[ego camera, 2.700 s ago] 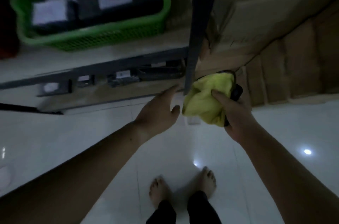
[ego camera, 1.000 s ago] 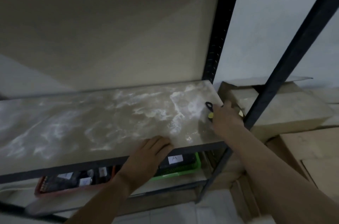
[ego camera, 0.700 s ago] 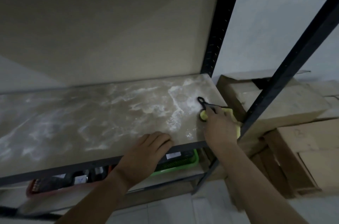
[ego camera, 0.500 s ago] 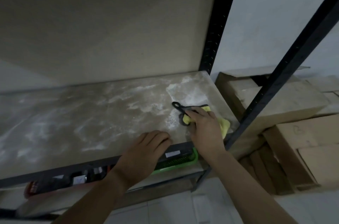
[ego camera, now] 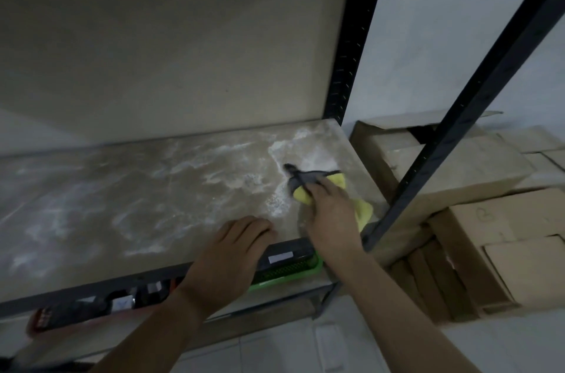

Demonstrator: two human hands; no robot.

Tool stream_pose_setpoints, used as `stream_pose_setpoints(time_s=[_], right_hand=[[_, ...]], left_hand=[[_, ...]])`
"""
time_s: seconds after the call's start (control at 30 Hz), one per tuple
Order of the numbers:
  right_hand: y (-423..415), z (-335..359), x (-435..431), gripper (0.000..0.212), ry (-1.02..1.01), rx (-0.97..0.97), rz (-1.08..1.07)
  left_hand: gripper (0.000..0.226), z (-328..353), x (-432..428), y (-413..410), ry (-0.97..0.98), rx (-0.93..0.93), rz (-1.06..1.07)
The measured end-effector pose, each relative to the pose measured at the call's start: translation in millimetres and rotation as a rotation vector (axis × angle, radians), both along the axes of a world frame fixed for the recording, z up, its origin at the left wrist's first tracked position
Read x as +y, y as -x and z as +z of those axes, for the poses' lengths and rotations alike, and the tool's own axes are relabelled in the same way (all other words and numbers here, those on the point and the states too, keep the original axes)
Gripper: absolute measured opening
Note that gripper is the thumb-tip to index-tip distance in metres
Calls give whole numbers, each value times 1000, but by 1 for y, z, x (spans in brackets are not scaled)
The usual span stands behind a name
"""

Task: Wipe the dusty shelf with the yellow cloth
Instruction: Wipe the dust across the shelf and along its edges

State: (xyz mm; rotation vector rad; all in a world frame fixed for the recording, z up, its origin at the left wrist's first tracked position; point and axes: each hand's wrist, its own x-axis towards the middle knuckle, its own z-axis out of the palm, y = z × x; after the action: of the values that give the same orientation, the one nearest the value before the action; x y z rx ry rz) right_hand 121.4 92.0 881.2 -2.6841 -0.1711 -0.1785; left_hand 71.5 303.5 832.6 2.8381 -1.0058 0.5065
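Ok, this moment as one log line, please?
phase: wiping | right hand: presses yellow cloth on dusty shelf | left hand: rests on shelf front | dust: mostly unwiped

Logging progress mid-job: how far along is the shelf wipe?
Done: only a small patch at the right end of the shelf looks clean. In hand: the right hand presses the yellow cloth there; the left hand rests on the front edge. Left: white dust streaks cover most of it leftward.
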Motion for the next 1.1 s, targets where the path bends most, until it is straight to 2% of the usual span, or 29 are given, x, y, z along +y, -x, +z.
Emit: stream_pose_setpoints(time_s=[0.07,0.1,0.17,0.23,0.3,0.33,0.43,0.53,0.6,0.67,0.7,0.77,0.87,0.97,1.03,1.1], right_hand=[[3,8,3,48,-135,-34,124],[-1,13,-3,48,-176,-73,112],[-15,24,-23,52,-97,-137,-66],[-27,31,-39,59,54,23,-298],[-29,30,-36,66,168,282,-351],[-27,26,-31,67,206,340,-346],[-12,14,-14,57,200,201,-314],[5,-1,13,49,85,42,-110],[9,1,20,47,-72,2,-11],[4,8,4,42,-290,-100,-28],[1,11,-9,42,-326,-142,-67],[-8,15,-31,43,-225,-71,-165],[-20,19,-41,49,-71,301,-234],[-14,20,-35,55,15,381,-21],[-4,21,-35,62,155,436,126],[-4,29,-36,60,302,367,173]], left_hand=[[44,0,1,1,-15,2,4],[44,0,1,2,-16,3,4],[43,-1,3,1,-8,-9,0],[41,-1,2,1,2,-15,-4],[41,-3,1,1,13,-15,-7],[42,-4,1,0,18,-16,-7],[49,-5,2,0,9,-12,-3],[53,-2,2,-1,2,14,6],[53,-1,2,-1,8,33,8],[53,-1,3,0,8,49,6],[52,-1,3,1,9,54,5],[49,-1,3,1,12,57,7],[48,-2,2,1,13,62,8],[48,-2,3,0,8,55,20],[48,-1,2,0,-1,41,14],[47,1,2,1,-2,26,9]])
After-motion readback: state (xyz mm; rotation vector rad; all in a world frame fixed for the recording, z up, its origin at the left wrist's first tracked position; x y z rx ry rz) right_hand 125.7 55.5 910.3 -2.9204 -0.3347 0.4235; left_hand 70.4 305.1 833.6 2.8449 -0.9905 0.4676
